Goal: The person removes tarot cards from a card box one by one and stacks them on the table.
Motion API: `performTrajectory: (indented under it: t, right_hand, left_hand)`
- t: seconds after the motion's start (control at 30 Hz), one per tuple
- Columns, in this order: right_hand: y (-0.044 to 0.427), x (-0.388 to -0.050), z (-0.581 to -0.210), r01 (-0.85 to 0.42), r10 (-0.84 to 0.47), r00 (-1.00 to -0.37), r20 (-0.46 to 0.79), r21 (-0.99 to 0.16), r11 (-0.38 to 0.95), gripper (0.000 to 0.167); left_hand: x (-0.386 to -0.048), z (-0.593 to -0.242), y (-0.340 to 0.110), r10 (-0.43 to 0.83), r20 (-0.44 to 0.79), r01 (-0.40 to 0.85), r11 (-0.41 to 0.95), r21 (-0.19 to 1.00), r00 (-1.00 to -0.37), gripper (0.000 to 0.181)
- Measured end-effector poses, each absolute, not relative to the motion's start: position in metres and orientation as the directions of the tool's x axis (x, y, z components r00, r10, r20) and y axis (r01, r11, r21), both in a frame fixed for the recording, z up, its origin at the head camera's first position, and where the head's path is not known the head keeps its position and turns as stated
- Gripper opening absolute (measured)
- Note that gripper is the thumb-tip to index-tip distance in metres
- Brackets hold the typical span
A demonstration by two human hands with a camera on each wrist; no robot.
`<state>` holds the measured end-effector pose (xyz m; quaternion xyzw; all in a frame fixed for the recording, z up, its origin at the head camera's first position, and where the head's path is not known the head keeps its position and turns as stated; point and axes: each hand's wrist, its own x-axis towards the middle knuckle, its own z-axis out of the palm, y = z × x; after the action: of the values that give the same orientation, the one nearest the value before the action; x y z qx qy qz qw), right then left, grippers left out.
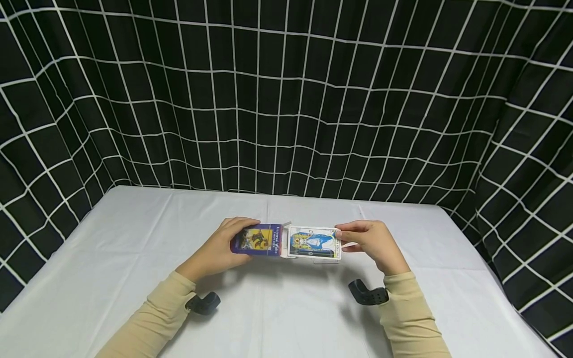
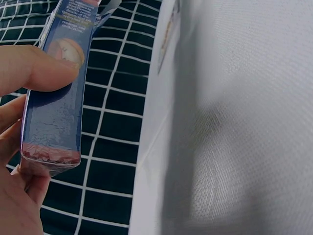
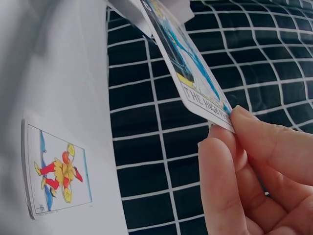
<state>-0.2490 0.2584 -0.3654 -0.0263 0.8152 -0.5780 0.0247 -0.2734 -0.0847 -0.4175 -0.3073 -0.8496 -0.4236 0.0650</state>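
My left hand (image 1: 219, 246) grips a purple-blue tarot card box (image 1: 259, 239) above the table, its printed front facing up and its opening to the right. In the left wrist view the thumb presses the narrow side of the box (image 2: 58, 120). Between thumb and fingers, my right hand (image 1: 373, 243) pinches the right end of a tarot card (image 1: 313, 242), The High Priestess. The card's left end meets the white flaps at the box's opening; whether other cards lie beneath it, I cannot tell. On the table lies a card (image 3: 61, 171) with a red-and-yellow figure.
A white cloth covers the table (image 1: 134, 238). Black curtain (image 1: 277, 99) with a white grid hangs behind and at both sides. Dark wrist mounts (image 1: 369, 293) jut inward from both sleeves, just above the cloth.
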Motion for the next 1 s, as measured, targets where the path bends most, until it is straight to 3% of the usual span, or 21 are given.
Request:
performTrajectory:
  t: [0.53,1.0]
  right_hand:
    - [0.271,-0.249,-0.361,0.045,-0.006,-0.999,-0.048,-0.964,0.262,0.044]
    - [0.277,-0.257,-0.372,0.201,-0.031,-0.978,-0.205,-0.974,0.105,0.034]
  left_hand:
    - [-0.273,-0.416,-0.085,0.468,0.378,0.585,0.456,0.671,-0.799,0.074]
    - [-0.272,-0.415,-0.085,0.466,0.367,0.574,0.456,0.679,-0.805,0.073]
